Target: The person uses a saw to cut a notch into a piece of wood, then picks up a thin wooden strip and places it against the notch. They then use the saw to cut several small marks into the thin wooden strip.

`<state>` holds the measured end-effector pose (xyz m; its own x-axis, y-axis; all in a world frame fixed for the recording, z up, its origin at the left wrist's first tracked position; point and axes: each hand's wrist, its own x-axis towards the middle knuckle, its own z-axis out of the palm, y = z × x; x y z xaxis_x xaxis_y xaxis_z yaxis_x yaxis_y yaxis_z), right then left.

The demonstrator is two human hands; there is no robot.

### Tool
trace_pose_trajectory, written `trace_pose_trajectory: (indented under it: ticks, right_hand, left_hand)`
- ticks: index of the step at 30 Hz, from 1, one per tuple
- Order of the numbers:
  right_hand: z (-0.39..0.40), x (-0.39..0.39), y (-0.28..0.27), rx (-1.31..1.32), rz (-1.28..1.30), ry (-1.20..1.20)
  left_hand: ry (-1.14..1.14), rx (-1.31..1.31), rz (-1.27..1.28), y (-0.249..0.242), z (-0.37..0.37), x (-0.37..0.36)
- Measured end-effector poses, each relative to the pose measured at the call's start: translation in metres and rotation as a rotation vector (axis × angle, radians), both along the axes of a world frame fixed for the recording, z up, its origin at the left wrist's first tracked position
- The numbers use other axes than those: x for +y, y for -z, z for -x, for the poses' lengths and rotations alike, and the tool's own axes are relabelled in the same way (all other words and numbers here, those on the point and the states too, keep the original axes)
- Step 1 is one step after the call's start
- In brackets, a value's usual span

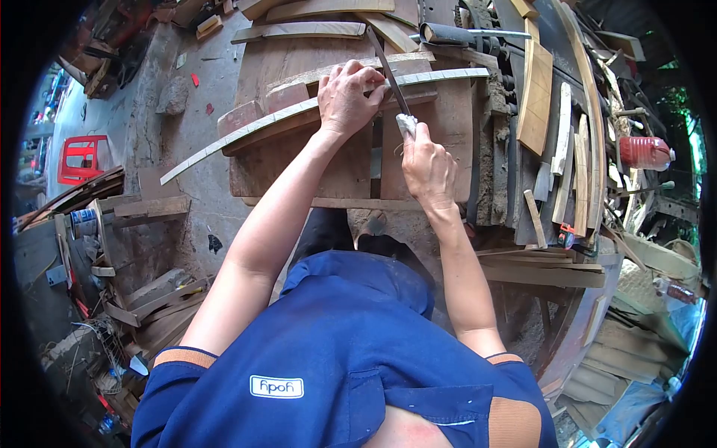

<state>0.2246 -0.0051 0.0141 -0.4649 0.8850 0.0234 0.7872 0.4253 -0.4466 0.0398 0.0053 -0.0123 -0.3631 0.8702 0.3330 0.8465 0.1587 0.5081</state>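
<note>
A long, thin, curved wooden strip with evenly spaced cross marks lies across wooden blocks on the board in front of me. My left hand is closed on it near its middle, with thumb and fingertips close to the tool. In my right hand is a long, narrow, dark-bladed tool, gripped by its whitish wrapped handle. Its blade crosses over the strip just right of my left fingers and points away from me. Beneath the strip sits a darker curved wooden piece.
Curved wooden pieces lie at the far side of the board. To the right are a broad wooden piece, several loose sticks and a red-tinted bottle. A red plastic chair stands at far left, above piled scrap wood.
</note>
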Motion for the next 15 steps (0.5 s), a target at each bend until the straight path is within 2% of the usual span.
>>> trace_pose_trajectory:
  ticks: [6, 9, 15]
  right_hand:
    - [0.003, 0.001, -0.010, -0.150, -0.050, -0.019]
    - [0.009, -0.001, -0.007, -0.178, -0.100, -0.020]
    - [0.005, 0.000, -0.006, -0.176, -0.109, -0.021]
  left_hand:
    - [-0.028, 0.051, -0.016, -0.001, -0.005, 0.000]
    - [-0.013, 0.164, -0.083, 0.004, -0.008, -0.004]
    - [0.010, 0.172, -0.165, 0.011, -0.006, -0.006]
